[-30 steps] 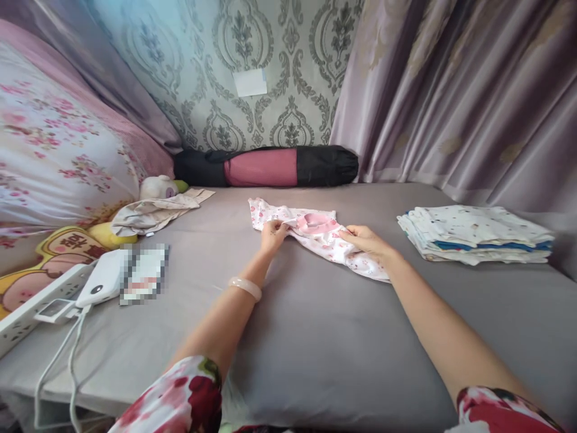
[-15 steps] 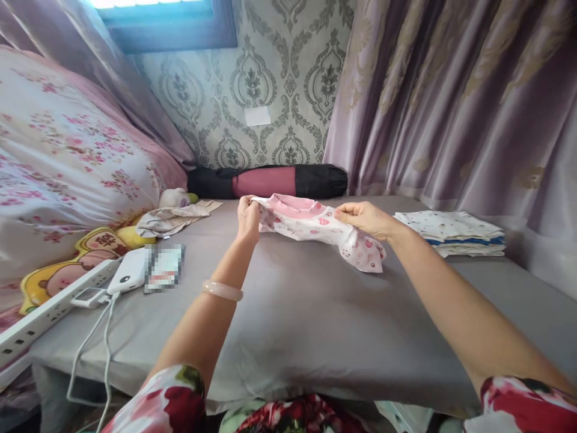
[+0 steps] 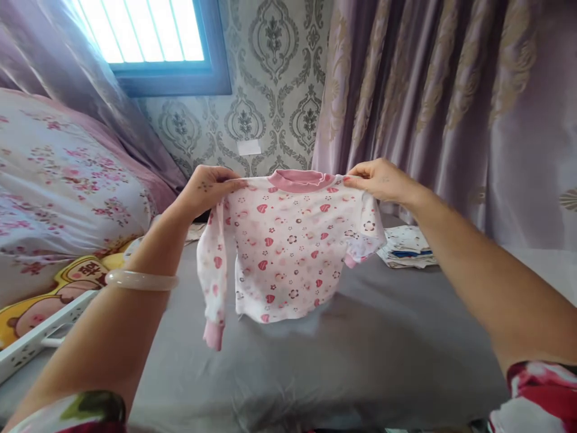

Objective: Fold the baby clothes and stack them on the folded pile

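A small white long-sleeved shirt (image 3: 288, 252) with pink hearts, flowers and a pink collar hangs spread out in front of me. My left hand (image 3: 210, 187) pinches its left shoulder, and my right hand (image 3: 376, 179) pinches the right shoulder. The left sleeve dangles straight down to its pink cuff, while the right sleeve is bunched and bent beside the body of the shirt. Beneath it lies the grey sheet (image 3: 342, 361). A pale bangle circles my left wrist.
Folded clothes (image 3: 408, 246) are stacked at the right, behind my right forearm. At the left lie a yellow cartoon cushion (image 3: 67, 282) and a white power strip (image 3: 45, 331). Curtains (image 3: 433, 108) and a patterned wall (image 3: 270, 114) close off the back.
Both hands have risen and moved apart. The shirt, bunched and low over the sheet before, now hangs open at full length. My view has tilted up, showing more window.
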{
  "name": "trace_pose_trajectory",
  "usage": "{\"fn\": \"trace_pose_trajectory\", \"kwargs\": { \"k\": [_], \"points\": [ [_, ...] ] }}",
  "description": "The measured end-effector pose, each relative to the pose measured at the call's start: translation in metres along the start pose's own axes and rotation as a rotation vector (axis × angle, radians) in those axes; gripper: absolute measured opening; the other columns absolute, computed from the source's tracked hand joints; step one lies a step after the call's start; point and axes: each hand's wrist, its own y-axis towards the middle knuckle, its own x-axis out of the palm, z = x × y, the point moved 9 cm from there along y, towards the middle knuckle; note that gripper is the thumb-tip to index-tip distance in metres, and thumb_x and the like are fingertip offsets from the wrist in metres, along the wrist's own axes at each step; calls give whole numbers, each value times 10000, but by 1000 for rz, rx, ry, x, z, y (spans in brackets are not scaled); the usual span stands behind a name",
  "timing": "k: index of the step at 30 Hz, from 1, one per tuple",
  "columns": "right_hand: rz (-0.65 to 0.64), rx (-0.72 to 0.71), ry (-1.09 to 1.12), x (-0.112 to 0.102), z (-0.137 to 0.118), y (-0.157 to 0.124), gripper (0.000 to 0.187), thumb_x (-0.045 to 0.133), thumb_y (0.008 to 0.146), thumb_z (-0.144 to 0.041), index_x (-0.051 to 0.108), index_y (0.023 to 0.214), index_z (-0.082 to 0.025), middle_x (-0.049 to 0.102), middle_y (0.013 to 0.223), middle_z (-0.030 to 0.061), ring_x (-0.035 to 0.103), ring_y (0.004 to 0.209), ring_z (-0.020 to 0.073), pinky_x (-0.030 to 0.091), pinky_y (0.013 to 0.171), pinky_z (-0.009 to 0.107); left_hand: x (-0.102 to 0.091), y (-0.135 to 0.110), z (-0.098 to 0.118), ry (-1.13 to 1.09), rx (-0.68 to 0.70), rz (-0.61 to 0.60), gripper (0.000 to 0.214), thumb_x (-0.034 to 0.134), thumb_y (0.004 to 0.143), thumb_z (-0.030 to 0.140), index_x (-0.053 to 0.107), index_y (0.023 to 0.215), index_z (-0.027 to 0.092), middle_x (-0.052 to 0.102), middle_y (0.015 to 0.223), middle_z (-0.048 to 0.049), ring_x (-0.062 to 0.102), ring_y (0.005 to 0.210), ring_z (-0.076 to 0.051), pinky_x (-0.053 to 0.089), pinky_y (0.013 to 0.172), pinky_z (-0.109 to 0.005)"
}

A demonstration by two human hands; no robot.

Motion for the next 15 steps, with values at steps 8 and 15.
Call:
{"fn": "trace_pose_trajectory", "kwargs": {
  "k": [8,15],
  "points": [
    [223,-86,-140,-12,-12,9,409,541,870,-587,732,854,-226,687,862,64,603,871,235,433,738,350,-2,12,11,132,129,155,228,690,726,416,737,755,194,660,683,-8,572,707,-177,446,649,-280],
    [315,-145,-330,11,-7,13,412,481,929,-535,729,841,-218,635,1122,100,517,1035,289,385,877,447,13,14,-15,161,21,252,210,682,701,395,696,669,188,617,666,-21,582,779,-204,425,772,-312]
  ]
}}
